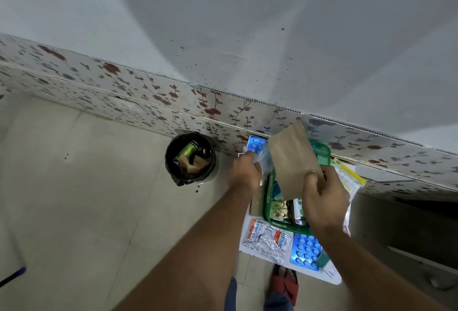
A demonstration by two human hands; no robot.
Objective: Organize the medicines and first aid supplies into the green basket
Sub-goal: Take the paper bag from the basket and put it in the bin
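The green basket [324, 155] stands on a small white table [247, 233] against the wall, with a few medicine packs inside. My right hand [324, 199] grips the lower end of a brown paper envelope [293, 159] held upright over the basket. At the basket's left edge, my left hand [244, 170] is closed on a crumpled clear plastic wrapper [264, 159]. A silver foil strip pack [269, 237] and a blue blister pack [306, 251] lie on the table's near side. Another blue blister pack [256, 143] lies behind my left hand.
A black bin [189, 158] with trash in it stands on the tiled floor left of the table. A yellow-edged leaflet [348, 176] lies right of the basket. My foot in a red sandal [285, 282] is below the table. The patterned wall panel runs behind.
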